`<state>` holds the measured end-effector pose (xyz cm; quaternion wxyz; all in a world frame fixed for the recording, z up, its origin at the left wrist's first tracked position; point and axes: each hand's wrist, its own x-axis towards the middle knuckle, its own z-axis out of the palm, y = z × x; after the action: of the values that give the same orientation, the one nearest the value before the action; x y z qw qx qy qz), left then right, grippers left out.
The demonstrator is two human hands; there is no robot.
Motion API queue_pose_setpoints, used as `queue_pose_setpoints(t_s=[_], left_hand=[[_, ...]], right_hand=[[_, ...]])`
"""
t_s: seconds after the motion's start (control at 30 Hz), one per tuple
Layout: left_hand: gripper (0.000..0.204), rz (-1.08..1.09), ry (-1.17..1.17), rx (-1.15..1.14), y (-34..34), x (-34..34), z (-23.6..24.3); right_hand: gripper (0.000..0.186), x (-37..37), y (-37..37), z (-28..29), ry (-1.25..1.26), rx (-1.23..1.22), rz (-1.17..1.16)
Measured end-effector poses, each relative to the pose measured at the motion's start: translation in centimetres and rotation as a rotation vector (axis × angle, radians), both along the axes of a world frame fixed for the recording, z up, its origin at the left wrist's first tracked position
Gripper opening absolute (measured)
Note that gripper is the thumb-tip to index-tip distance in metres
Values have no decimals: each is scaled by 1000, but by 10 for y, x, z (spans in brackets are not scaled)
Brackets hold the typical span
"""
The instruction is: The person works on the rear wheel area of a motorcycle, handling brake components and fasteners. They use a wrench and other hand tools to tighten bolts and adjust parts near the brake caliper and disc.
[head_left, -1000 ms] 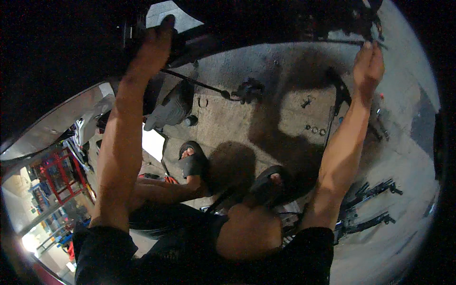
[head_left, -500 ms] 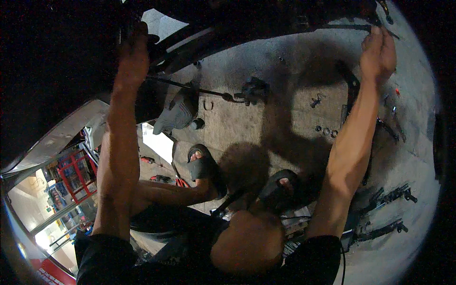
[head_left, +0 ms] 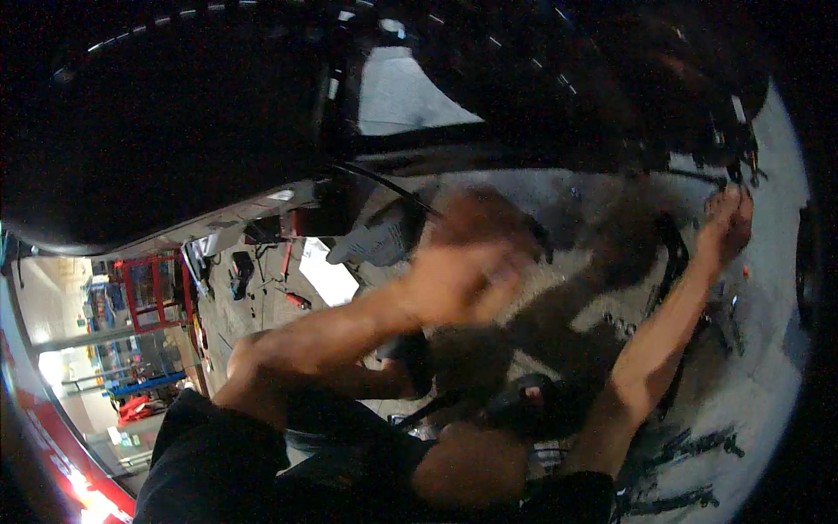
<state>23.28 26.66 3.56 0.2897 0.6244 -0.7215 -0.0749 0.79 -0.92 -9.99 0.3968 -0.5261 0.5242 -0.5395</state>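
Note:
A large black vehicle body part [head_left: 218,113] fills the upper area, with a pale grey gap [head_left: 406,92] showing through it. My right hand [head_left: 729,223] is raised at the far right, its fingers closed on the end of the black part's lower edge. In mid-air below the part, my left hand [head_left: 476,275] is smeared by motion, so its fingers cannot be read. A thin black rod or cable [head_left: 384,185] slants down from the part towards that hand.
On the floor lie a white sheet [head_left: 329,272], a grey glove-like thing [head_left: 381,236] and a red-handled tool [head_left: 298,299]. Several small rings and dark tools are scattered at right. Black brackets [head_left: 672,499] lie lower right. A red rack [head_left: 157,293] stands far left.
My left hand has left the black part's left side and swung right and down. My right hand keeps its hold on the right end and sits lower in view. The view has tilted up.

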Motion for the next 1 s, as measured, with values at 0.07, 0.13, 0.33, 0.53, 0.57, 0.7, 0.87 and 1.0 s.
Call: queue_pose_setpoints(t_s=[0.07,0.13,0.33,0.53,0.57,0.7,0.87,1.0], left_hand=[[24,34,196,169,-8,-37,-13],[24,45,347,255,-17,-53,-28],[35,231,681,581,-61,-76,-65],[49,258,500,817,-113,-102,-88],[51,152,375,928,-124,-102,-92],[24,275,1827,580,-169,-117,-103],[21,171,2033,506,-198,-118,-110],[22,-24,2110,476,-207,-114,-119]], right_hand=[[36,0,1,-1,-43,33,11],[34,1,2,-1,-84,35,6],[28,-2,0,-6,104,-55,-25],[30,0,8,-17,151,-99,-32],[27,-2,9,-17,96,-37,27],[24,11,15,-13,-320,-91,162],[23,16,18,5,-298,-65,164],[22,12,16,7,-302,-29,152]])
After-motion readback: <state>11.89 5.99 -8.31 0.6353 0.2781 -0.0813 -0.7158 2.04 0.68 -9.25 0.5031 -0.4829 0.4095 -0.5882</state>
